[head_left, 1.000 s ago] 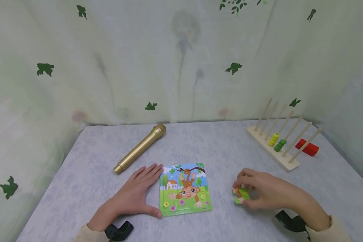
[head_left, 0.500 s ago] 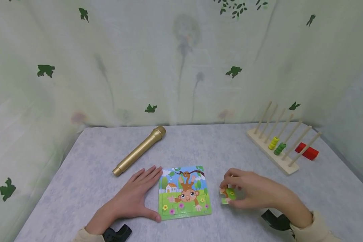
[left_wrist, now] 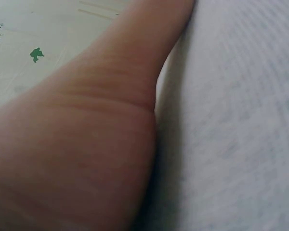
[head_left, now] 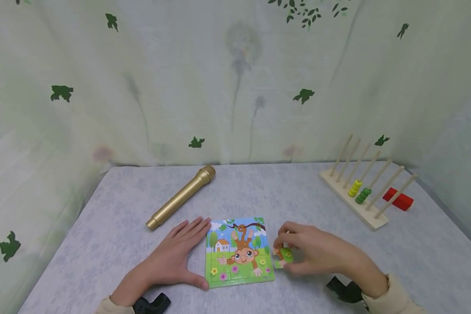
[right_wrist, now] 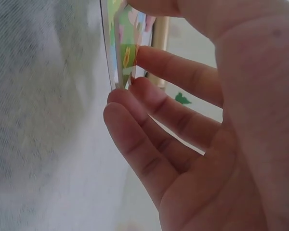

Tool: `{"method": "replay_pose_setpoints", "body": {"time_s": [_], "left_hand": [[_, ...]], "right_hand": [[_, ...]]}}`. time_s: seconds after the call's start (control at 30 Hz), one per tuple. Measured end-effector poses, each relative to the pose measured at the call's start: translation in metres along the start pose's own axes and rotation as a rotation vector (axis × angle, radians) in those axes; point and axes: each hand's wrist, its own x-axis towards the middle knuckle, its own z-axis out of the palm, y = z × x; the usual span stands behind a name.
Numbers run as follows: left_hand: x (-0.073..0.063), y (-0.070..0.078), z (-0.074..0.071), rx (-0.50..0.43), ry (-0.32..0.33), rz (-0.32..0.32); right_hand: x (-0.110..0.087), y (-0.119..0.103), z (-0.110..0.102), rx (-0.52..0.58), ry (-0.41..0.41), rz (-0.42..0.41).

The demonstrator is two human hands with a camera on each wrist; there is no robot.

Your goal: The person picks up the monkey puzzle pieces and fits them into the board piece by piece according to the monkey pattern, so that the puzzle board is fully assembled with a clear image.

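A square jigsaw puzzle (head_left: 240,272) with a picture of a monkey hanging from a branch lies on the table at front centre. My left hand (head_left: 178,257) rests palm down at its left side, fingers straight, fingertips and thumb at the puzzle's edge. Just right of the puzzle, my right hand (head_left: 318,250) pinches a small green puzzle piece (head_left: 287,254) printed with a yellow flower and part of a brown arm. The right wrist view shows the piece (right_wrist: 128,55) held between thumb and fingertips. In the left wrist view only part of the left hand (left_wrist: 96,110) appears, its fingertips hidden.
A gold toy microphone (head_left: 180,198) lies diagonally behind the left hand. At the back right stands a wooden peg rack (head_left: 361,211) with yellow beads (head_left: 355,188) and green beads (head_left: 363,196). A red block (head_left: 398,199) lies beside it. A patterned curtain (head_left: 235,87) hangs behind the table.
My right hand has moved left with the puzzle piece, from well right of the puzzle to close beside its right edge. The left hand has stayed at the puzzle's left side.
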Motion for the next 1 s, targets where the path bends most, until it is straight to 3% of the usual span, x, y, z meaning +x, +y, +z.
{"method": "replay_pose_setpoints", "body": {"time_s": [0.43,1.0], "left_hand": [[-0.001,0.001,0.0,-0.01,0.004,0.003],[-0.001,0.0,0.0,-0.012,0.007,0.006]], "right_hand": [[0.012,-0.008,0.009,0.001,0.011,-0.007],[0.024,-0.016,0.024,0.011,0.043,-0.08]]}}
